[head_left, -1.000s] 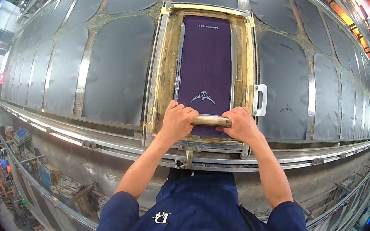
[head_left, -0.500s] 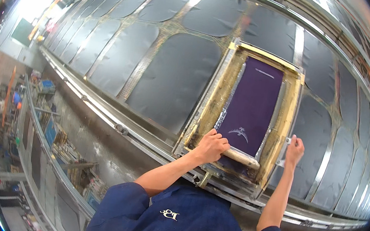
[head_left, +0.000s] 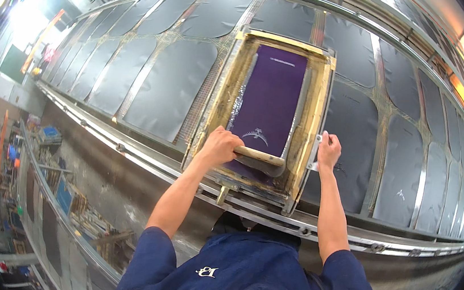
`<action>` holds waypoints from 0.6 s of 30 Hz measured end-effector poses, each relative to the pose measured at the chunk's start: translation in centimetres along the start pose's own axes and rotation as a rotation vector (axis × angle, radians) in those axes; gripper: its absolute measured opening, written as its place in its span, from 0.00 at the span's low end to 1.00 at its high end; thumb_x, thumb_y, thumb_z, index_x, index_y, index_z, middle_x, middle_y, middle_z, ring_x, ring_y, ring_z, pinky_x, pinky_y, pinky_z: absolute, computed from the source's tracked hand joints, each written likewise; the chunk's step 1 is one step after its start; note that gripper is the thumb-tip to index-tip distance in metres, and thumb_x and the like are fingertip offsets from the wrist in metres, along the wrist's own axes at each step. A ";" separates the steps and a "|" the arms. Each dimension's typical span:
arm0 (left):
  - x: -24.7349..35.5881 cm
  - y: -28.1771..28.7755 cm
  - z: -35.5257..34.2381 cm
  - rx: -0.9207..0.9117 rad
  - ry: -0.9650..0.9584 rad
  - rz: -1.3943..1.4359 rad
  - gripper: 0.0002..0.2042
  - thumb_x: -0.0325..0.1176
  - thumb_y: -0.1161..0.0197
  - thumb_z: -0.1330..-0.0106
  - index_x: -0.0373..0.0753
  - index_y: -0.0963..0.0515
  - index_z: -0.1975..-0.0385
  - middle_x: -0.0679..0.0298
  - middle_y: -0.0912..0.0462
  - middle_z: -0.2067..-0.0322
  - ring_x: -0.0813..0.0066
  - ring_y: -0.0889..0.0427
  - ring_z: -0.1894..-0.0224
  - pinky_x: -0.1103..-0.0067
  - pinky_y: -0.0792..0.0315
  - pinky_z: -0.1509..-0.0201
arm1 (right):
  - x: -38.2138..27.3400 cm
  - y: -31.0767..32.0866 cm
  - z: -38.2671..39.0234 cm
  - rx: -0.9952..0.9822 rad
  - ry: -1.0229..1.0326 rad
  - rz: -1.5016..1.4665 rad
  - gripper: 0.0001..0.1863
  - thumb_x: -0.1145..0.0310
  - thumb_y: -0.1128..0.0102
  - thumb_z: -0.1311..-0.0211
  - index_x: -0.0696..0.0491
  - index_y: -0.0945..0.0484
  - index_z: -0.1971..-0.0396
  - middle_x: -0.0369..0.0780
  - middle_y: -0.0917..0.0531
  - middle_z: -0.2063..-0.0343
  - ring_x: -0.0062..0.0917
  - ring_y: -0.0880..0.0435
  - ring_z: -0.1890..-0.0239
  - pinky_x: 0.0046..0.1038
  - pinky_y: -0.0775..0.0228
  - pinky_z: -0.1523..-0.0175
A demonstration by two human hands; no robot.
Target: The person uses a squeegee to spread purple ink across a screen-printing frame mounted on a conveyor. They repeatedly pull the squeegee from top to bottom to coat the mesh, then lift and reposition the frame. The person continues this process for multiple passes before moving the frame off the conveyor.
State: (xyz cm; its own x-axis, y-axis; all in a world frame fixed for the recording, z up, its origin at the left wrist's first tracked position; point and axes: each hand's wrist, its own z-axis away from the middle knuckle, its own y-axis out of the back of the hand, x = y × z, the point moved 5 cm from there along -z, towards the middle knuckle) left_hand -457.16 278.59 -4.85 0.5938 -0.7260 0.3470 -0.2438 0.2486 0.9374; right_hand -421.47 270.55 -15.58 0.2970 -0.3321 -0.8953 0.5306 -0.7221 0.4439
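Observation:
In the head view a screen frame (head_left: 320, 86) with yellowed edges holds a purple screen (head_left: 269, 97), which bears a pale arched design and a small line at its far end. My left hand (head_left: 219, 142) is closed on the left part of a wooden-handled squeegee (head_left: 265, 158) lying across the screen's near end. My right hand (head_left: 328, 150) is closed on the pale handle (head_left: 314, 162) at the frame's right side.
The long table carries rows of dark grey cut panels (head_left: 167, 86), some with small prints (head_left: 401, 194). A metal rail (head_left: 370, 241) runs along the near edge. Below left are stored wooden frames (head_left: 92, 220) and another railing; bright lights shine at upper left.
My right hand has left the squeegee and moved onto the frame's side handle. My left hand stays on the squeegee. The view has turned, tilting the table and frame in the picture.

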 end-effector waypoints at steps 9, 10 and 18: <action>-1.4 -0.4 10.0 0.141 -0.168 -0.105 0.19 0.31 0.24 0.59 0.46 0.18 0.62 0.71 0.13 0.62 0.70 0.18 0.65 0.70 0.31 0.56 | -3.3 -4.1 2.7 0.016 -0.028 0.054 0.19 0.55 0.39 0.32 0.58 0.21 0.71 0.43 0.19 0.78 0.33 0.19 0.74 0.36 0.29 0.62; -1.3 -0.7 10.4 0.132 -0.186 -0.104 0.21 0.33 0.23 0.59 0.45 0.19 0.61 0.71 0.13 0.60 0.70 0.19 0.64 0.69 0.31 0.56 | -3.0 -4.3 2.6 0.023 -0.032 0.065 0.19 0.55 0.40 0.32 0.58 0.21 0.71 0.43 0.18 0.78 0.34 0.19 0.73 0.36 0.29 0.62; -4.9 -0.4 4.1 0.156 -0.189 -0.049 0.16 0.25 0.32 0.56 0.44 0.20 0.64 0.72 0.13 0.60 0.69 0.21 0.67 0.69 0.32 0.57 | -3.8 -4.6 2.1 -0.122 -0.058 0.298 0.17 0.56 0.41 0.32 0.56 0.19 0.69 0.47 0.17 0.76 0.45 0.16 0.70 0.40 0.29 0.63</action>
State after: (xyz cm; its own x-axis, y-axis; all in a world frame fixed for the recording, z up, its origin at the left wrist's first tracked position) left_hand -463.12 279.40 -7.05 0.4574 -0.8454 0.2757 -0.3419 0.1189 0.9322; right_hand -426.73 273.85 -14.29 0.4098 -0.5542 -0.7245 0.5195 -0.5111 0.6848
